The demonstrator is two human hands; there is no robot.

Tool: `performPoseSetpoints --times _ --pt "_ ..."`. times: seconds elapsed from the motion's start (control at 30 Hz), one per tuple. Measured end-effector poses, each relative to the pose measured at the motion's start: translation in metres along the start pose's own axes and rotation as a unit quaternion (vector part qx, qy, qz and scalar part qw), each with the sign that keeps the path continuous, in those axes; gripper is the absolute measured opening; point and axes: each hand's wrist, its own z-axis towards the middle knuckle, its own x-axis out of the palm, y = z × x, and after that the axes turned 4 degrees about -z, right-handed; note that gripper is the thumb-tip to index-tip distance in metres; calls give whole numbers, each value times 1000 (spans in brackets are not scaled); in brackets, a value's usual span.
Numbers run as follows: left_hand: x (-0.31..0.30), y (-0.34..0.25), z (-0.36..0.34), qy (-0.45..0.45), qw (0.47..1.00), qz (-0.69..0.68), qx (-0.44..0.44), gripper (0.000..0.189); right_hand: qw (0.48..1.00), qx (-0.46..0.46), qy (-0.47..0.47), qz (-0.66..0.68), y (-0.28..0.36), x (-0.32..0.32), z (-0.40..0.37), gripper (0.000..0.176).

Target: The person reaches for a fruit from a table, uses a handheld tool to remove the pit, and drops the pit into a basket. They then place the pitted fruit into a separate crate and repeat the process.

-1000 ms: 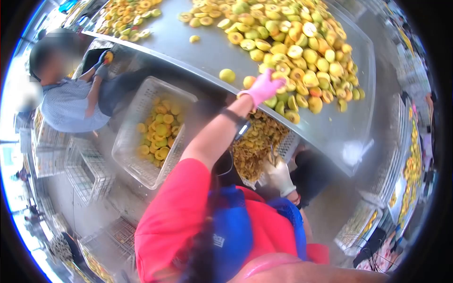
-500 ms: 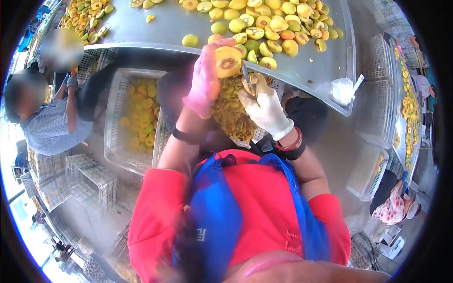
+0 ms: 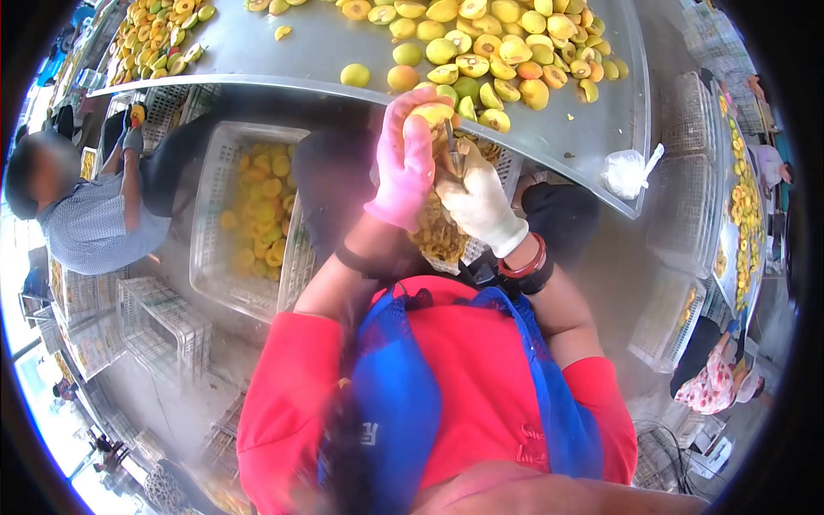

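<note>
My left hand, in a pink glove, is closed around a yellow peach half. My right hand, in a white glove, grips a small metal tool, whose narrow blade meets the near side of the fruit. The exact shape of the tool's tip is hidden by the fingers and fruit. Below both hands a crate holds a heap of brown-yellow scraps. Just beyond the hands, several whole and cut peaches lie on the metal table.
A white crate with yellow fruit pieces stands to my left. Near the table's right corner sits a clear plastic bag. Stacked crates line the right side. A co-worker sits at the left, and another person at the far right.
Both hands have come together, my left moving right and slightly down. The peach half has turned from facing me to a tilted position, and the blade now meets it.
</note>
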Motion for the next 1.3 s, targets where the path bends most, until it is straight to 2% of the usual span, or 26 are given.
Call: performPoseSetpoints --times 0.03,0.13,0.23,0.33,0.43,0.53,0.6,0.7,0.73,0.83,0.93,1.03,1.13,1.17,1.2,1.23,1.3 --pt "-2 -1 -1 2 1000 4 3 50 1000 16 14 11 4 -1 0 29" --pt "-2 -4 1 2 1000 2 1 49 993 -14 6 -120 -6 2 -1 32" --pt "-3 -4 3 -8 1000 7 -7 47 994 -12 12 -104 -7 3 2 35" --pt "-10 1 3 -9 998 56 9 46 998 6 32 48 -15 8 8 33" --pt "-8 -4 -1 -14 999 31 -16 49 996 36 75 13 8 -5 5 32" --pt "-3 -13 1 -26 998 -36 -54 53 995 -17 37 -91 -3 -1 2 32" --pt "3 -16 3 -38 996 -54 -61 56 997 -42 -12 -63 -1 5 1 33" --pt "11 -20 1 -32 995 -96 2 45 993 -77 -46 -75 5 6 3 36" --pt "11 -22 1 -19 996 -88 18 46 991 -86 -52 -87 6 6 2 38" --pt "7 -16 1 2 997 -56 45 49 997 -54 -19 -60 5 3 3 41" --pt "5 -15 0 5 998 -27 61 52 995 -83 -14 -52 4 3 4 42" --pt "2 -11 -3 19 1000 -4 18 58 997 -31 55 -51 2 1 0 47" --pt "0 -11 -2 27 999 -29 -15 59 993 -115 32 -18 -9 5 2 35" --pt "-2 -13 -2 32 998 -43 -31 59 992 7 96 81 -8 0 0 28" --pt "-4 -15 -2 48 996 -58 -39 56 963 131 157 178 -1 -11 -2 22" --pt "-8 -17 -1 65 994 -73 -47 53 905 250 212 270 8 -18 -2 16" --pt "-13 -19 -1 95 991 -75 -53 48 900 247 224 279 22 -21 -3 7"
